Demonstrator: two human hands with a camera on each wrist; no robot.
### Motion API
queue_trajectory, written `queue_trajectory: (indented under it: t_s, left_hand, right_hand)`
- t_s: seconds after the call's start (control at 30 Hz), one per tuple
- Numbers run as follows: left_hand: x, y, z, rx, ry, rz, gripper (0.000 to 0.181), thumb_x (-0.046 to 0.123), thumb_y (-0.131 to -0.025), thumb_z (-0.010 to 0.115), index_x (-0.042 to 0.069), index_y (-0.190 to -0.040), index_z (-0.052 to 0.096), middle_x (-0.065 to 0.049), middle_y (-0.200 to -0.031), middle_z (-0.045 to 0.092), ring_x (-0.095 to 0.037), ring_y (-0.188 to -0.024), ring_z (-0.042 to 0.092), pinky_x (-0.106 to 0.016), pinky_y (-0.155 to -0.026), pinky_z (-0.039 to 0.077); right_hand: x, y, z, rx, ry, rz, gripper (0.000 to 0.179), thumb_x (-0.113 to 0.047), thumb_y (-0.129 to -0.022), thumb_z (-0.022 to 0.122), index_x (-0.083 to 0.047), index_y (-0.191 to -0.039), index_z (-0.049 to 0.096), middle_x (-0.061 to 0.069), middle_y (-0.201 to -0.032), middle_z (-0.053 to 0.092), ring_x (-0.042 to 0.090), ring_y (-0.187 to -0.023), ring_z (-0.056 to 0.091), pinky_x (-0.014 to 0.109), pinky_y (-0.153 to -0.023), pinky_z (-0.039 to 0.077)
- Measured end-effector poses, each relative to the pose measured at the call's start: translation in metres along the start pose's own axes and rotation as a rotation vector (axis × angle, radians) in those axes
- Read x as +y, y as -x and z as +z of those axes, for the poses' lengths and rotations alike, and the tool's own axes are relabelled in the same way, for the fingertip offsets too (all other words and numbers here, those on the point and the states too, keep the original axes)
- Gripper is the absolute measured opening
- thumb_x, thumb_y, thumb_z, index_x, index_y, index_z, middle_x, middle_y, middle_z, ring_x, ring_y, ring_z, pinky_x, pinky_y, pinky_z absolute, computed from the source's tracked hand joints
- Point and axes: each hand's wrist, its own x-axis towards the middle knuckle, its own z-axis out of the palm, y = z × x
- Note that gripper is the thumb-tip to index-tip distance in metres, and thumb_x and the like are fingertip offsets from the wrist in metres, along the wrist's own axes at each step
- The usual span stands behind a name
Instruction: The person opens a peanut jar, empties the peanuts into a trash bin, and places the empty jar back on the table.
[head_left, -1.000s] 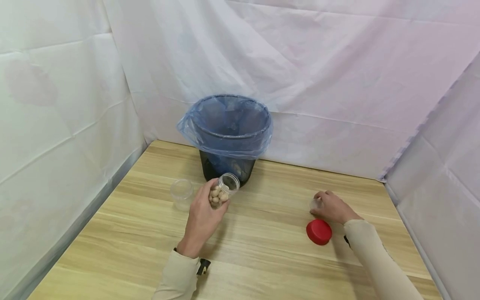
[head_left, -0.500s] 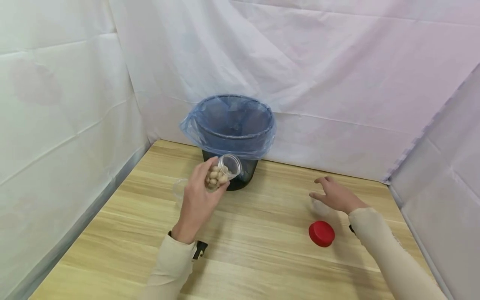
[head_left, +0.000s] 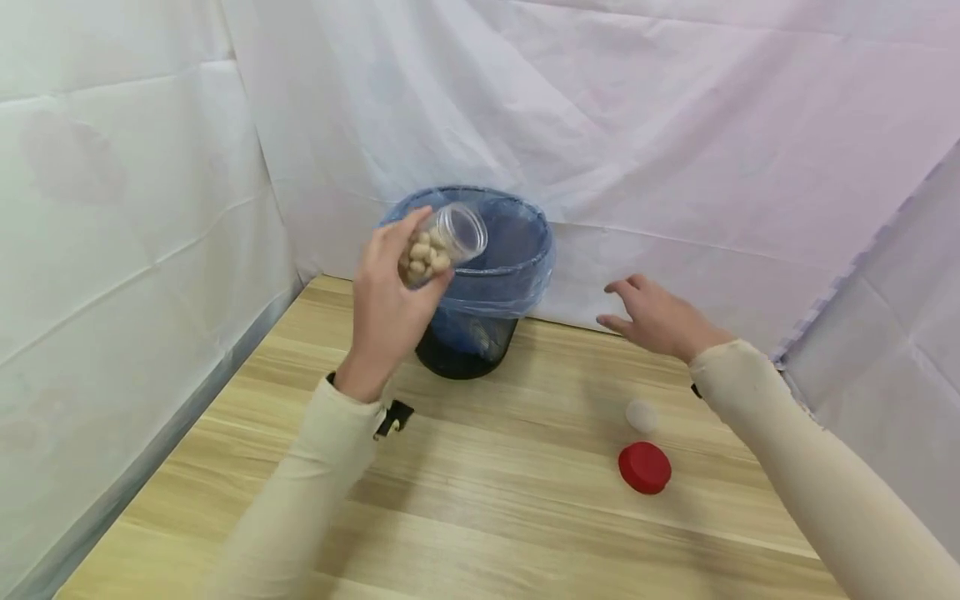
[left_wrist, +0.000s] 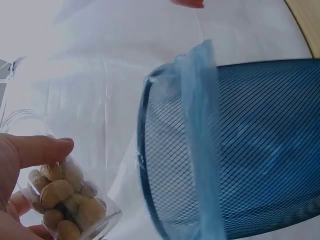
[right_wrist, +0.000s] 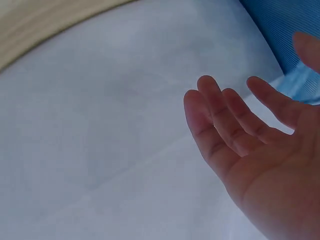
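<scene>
In the head view my left hand (head_left: 386, 296) grips a clear plastic jar (head_left: 461, 231), tilted with its uncapped mouth toward the right. Brown, roundish lumps (head_left: 426, 254), perhaps nuts or dried mushrooms, lie inside it. The jar is held in front of and over the near rim of a mesh bin (head_left: 457, 354) lined with a blue plastic bag (head_left: 491, 293). The left wrist view shows the thumb and fingers around the jar (left_wrist: 65, 197), beside the bin (left_wrist: 270, 150). My right hand (head_left: 663, 318) hovers right of the bin, fingers apart and holding nothing; its palm (right_wrist: 270, 175) fills the right wrist view's corner.
On the wooden table (head_left: 480, 517), a red lid (head_left: 645, 467) lies at the right with a small whitish disc (head_left: 641, 415) just behind it. White cloth (head_left: 660, 150) hangs behind the table and along both sides.
My left hand has raised the jar from the table area to the bin's rim. My right hand has let go of the whitish disc and risen. The clear container at the left is now out of sight.
</scene>
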Motion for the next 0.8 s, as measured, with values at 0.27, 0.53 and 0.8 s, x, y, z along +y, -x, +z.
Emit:
queue_trajectory:
  t_s: [0.27, 0.53, 0.8]
  left_hand:
    - [-0.014, -0.057, -0.002, -0.041, -0.118, 0.133, 0.059, 0.002, -0.093, 0.079, 0.011, -0.149, 0.064, -0.025, -0.133, 0.062, -0.040, -0.121, 0.057, -0.051, -0.099, 0.050]
    - [-0.041, -0.098, -0.007, -0.098, -0.248, 0.157, 0.054, 0.001, -0.100, 0.068, 0.010, -0.153, 0.061, -0.026, -0.131, 0.059, -0.043, -0.121, 0.050, -0.048, -0.097, 0.045]
    - [-0.063, -0.111, -0.006, -0.196, -0.409, 0.217, 0.053, 0.001, -0.100, 0.068, 0.012, -0.152, 0.062, -0.024, -0.139, 0.061, -0.045, -0.131, 0.052, -0.054, -0.114, 0.044]
  right_hand:
    - [-0.024, -0.031, -0.059, 0.008, -0.056, 0.029, 0.066, -0.040, -0.114, 0.053, 0.004, -0.161, 0.038, 0.038, -0.160, 0.036, 0.055, -0.140, 0.049, 0.071, -0.113, 0.044]
    - [-0.038, -0.063, -0.098, 0.088, -0.154, 0.044, 0.069, -0.042, -0.115, 0.044, 0.000, -0.168, 0.028, 0.033, -0.167, 0.032, 0.050, -0.151, 0.039, 0.068, -0.120, 0.038]
    - [-0.063, -0.093, -0.101, 0.148, -0.173, 0.041, 0.066, -0.038, -0.115, 0.045, -0.001, -0.167, 0.030, 0.030, -0.164, 0.040, 0.046, -0.148, 0.046, 0.062, -0.121, 0.040]
